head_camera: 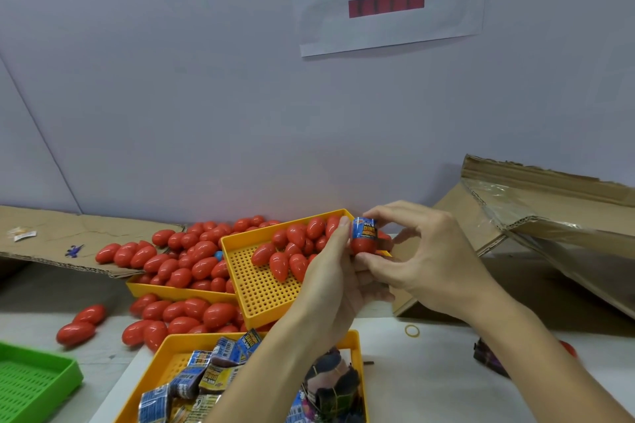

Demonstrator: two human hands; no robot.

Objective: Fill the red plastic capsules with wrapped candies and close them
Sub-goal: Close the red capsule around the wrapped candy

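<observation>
We see upper yellow tray (261, 288) holding closed red capsules (295, 247); near yellow tray (171, 347) holding wrapped candies (220, 371). Left hand (330, 288) grips open red capsule half (362, 245), above tray corner; right hand (422, 261) pinches blue candy (364, 228) into it.

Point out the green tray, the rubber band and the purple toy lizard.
green tray (32, 385): head view, on its perforated floor.
rubber band (412, 331): head view, on the loop.
purple toy lizard (73, 251): head view, on its body.
</observation>
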